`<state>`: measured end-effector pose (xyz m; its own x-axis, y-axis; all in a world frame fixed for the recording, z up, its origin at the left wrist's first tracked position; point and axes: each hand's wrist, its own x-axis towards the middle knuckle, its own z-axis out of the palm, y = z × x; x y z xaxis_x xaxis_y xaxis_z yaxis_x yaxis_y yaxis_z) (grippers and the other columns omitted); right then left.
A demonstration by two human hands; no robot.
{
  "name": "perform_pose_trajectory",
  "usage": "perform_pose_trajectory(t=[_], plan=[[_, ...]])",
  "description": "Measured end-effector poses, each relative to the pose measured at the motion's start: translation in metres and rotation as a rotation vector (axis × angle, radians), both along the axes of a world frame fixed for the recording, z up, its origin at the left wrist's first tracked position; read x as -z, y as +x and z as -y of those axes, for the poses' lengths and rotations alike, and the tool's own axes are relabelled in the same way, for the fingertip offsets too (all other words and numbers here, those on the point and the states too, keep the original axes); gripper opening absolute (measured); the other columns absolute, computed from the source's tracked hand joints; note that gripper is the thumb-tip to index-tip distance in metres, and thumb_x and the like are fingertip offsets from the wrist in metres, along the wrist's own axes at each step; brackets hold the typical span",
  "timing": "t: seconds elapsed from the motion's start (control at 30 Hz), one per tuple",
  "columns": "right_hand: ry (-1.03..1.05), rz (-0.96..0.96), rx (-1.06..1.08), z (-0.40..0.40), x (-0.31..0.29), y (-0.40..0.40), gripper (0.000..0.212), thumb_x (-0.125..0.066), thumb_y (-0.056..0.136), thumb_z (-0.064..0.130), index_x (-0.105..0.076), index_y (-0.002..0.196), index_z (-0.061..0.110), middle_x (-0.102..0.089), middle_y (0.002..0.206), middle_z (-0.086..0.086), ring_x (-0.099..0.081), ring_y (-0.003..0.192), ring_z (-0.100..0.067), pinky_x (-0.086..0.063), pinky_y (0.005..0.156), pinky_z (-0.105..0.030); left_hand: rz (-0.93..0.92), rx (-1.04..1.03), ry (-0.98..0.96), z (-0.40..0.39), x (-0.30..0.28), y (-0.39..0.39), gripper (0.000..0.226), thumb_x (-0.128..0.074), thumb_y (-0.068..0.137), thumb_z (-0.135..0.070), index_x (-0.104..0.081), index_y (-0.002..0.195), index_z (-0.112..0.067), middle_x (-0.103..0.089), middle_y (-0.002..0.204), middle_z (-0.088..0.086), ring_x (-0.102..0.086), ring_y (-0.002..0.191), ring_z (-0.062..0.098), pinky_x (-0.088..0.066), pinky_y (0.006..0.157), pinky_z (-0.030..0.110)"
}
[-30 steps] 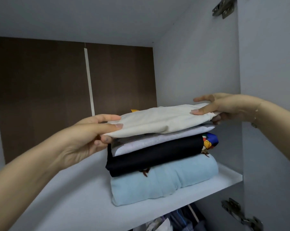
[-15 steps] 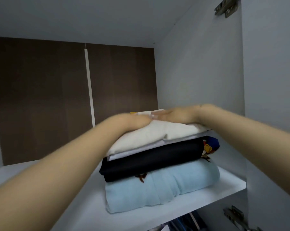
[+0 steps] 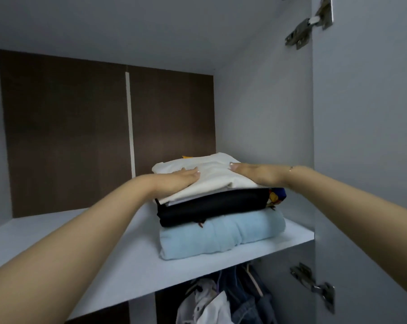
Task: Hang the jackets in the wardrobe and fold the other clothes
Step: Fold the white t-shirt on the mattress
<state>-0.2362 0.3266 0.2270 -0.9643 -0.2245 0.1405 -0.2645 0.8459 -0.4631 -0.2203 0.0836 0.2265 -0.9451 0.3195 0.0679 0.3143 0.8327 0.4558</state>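
A stack of folded clothes stands on the white wardrobe shelf (image 3: pixel 118 272), towards the right wall. A cream garment (image 3: pixel 212 176) lies on top, over a thin white one, a black one (image 3: pixel 212 208) with a coloured print at its right end, and a light blue one (image 3: pixel 221 235) at the bottom. My left hand (image 3: pixel 176 181) rests flat, palm down, on the cream garment's left part. My right hand (image 3: pixel 254 174) lies flat on its right part. Neither hand grips anything.
The wardrobe's right wall (image 3: pixel 263 118) stands close beside the stack. An open door with metal hinges (image 3: pixel 312 281) is at the right. Below the shelf hang jackets (image 3: pixel 221 300), white and denim. The dark brown back panel (image 3: pixel 64 136) is behind.
A second ago my hands held the cream garment by its ends above the stack. They laid it down and now press flat on it; the view has dropped, showing the jackets below.
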Motion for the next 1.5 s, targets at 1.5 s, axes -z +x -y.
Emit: perform_pose_trajectory(t=[1.5], plan=[[0.471,0.126,1.792,-0.210,0.446,0.962,0.067,-0.029,0.097,0.051,-0.020,0.154,0.017,-0.017,0.161,-0.007,-0.018,0.149,-0.027,-0.015,0.118,-0.047,-0.581,1.481,0.028,-0.490,0.428,0.722,0.063,-0.025,0.099,-0.047,-0.021,0.155,-0.019,-0.008,0.164,0.010,-0.010,0.151,0.027,-0.016,0.118,0.058]])
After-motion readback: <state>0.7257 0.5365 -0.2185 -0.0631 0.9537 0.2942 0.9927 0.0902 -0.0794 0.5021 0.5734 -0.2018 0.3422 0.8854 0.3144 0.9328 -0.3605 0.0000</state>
